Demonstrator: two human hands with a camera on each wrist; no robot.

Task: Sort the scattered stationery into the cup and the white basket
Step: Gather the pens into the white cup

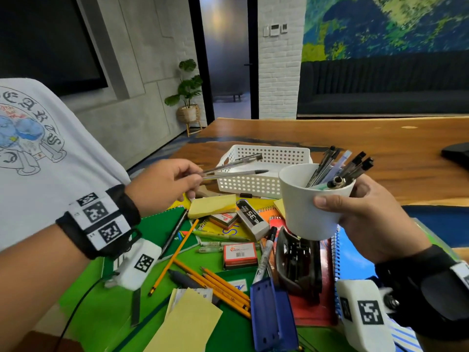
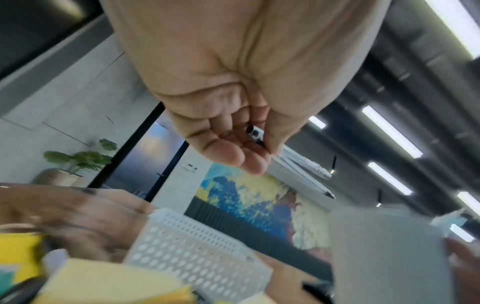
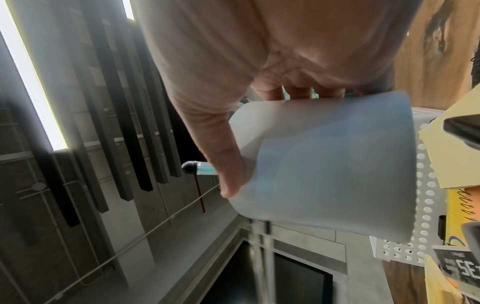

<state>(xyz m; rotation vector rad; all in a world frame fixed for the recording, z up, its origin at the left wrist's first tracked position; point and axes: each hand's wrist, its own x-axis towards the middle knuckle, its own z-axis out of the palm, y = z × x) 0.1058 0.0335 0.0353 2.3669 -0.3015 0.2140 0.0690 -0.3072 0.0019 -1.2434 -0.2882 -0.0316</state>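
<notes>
My right hand (image 1: 360, 212) grips a white cup (image 1: 308, 204) lifted above the table, tilted toward the left; several pens (image 1: 337, 168) stand in it. The same cup (image 3: 327, 164) fills the right wrist view. My left hand (image 1: 167, 181) pinches two clear ballpoint pens (image 1: 236, 168) by their ends, tips pointing right toward the cup's rim. The two pens (image 2: 301, 170) also stick out past my fingers (image 2: 233, 154) in the left wrist view. Behind them stands the white perforated basket (image 1: 261, 184).
Scattered stationery covers green notebooks (image 1: 157, 235): yellow sticky pads (image 1: 212, 205), an eraser box (image 1: 251, 219), yellow pencils (image 1: 220, 283), a marker (image 1: 265, 255), a black hole punch (image 1: 297, 265), a blue stapler (image 1: 271, 316), a red box (image 1: 239, 254). Bare wood table (image 1: 380, 141) lies beyond.
</notes>
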